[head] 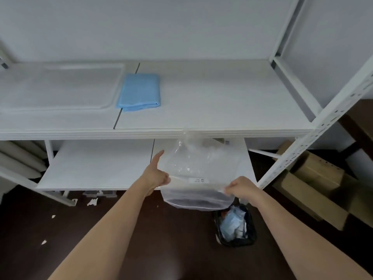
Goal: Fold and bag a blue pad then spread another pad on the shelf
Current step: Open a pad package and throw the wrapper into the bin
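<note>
**Clear bag held open below the shelf edge, folded pad waiting above**

Nearest me, both forearms reach out over the dark floor. My left hand (159,178) pinches the left rim of the clear plastic bag (198,178), thumb sticking up and forward; my right hand (241,187) has its fingers (228,190) curled tight on the right rim. The bag's mouth sags toward me between them, its far end rising to the front lip of the upper shelf (222,93). Just under my right wrist stands a black waste bin (236,227) with blue and white scraps inside; paper bits lie scattered on the floor to the left. Cardboard boxes (314,184) crowd the right, beyond the white perforated upright (323,122). Behind the bag runs a lower shelf (96,164). Farther up, the folded blue pad (139,91) lies flat on the upper shelf, well apart from both hands, up and left, straddling the board seam. A translucent sheet (60,85) lies beside it on the left; broad bare board lies to its right.
</note>
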Demonstrator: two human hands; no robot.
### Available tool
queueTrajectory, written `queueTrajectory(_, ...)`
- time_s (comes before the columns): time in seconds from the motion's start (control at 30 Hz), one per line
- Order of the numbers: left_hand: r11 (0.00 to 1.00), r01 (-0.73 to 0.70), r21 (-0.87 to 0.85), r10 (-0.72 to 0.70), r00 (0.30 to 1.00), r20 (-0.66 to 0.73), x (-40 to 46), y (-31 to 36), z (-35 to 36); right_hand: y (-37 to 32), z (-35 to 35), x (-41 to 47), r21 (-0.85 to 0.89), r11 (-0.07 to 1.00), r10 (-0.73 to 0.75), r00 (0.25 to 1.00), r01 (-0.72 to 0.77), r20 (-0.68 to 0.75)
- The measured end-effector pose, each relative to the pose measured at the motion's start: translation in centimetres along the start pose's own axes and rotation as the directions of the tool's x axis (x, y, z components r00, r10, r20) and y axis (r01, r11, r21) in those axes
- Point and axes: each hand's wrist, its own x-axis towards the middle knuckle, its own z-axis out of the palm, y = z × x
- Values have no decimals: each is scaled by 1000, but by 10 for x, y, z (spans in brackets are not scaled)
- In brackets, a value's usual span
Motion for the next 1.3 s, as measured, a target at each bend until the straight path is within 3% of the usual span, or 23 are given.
queueTrajectory(0.1, 993, 74, 89, -75, 997, 6, 1, -7, 23, 20, -12, 6, -59, 994, -97, 995, 97, -11)
queueTrajectory(0.23, 937, 228, 265, -237, 971, 3, -5, -12, 77, 55, -48, 7, 6, 976, -215, 975, 216, -63)
queueTrajectory(0.37, 903, 179, 390, -182, 983, -31, -4, -12, 136, 93, -81, 11, 60, 967, -240, 964, 248, -116)
queueTrajectory(0.5, 750, 126, 649, -145, 989, -25, -1, -12, 180, 120, -94, 21, 71, 980, -189, 980, 184, 61)
queueTrajectory(0.63, 630, -83, 772, -80, 982, 171, 23, -21, 207, 138, -88, 42, 72, 985, -165, 974, 155, 157)
queueTrajectory(0.77, 783, -94, 614, -175, 915, 363, 63, -65, 241, 164, -69, 80, 181, 968, -192, 978, 174, 86)
queueTrajectory(0.87, 873, -101, 478, -48, 956, 290, 92, -102, 263, 190, -48, 111, 259, 947, -177, 982, 188, -66)
queueTrajectory(0.97, 966, -33, 255, -35, 965, 260, 124, -135, 284, 227, -21, 146, 215, 970, -77, 980, 117, -184)
queueTrajectory(1.03, 992, 28, 119, -62, 956, 288, 145, -156, 297, 252, -2, 168, 298, 954, -1, 992, 38, -124)
queueTrajectory(1.13, 994, 83, -69, -53, 933, 357, 174, -186, 316, 291, 31, 202, 560, 822, 73, 994, -103, 76)
queueTrajectory(1.3, 940, 208, -269, -61, 881, 469, 219, -239, 345, 344, 79, 260, 692, 692, 89, 976, -204, 198)
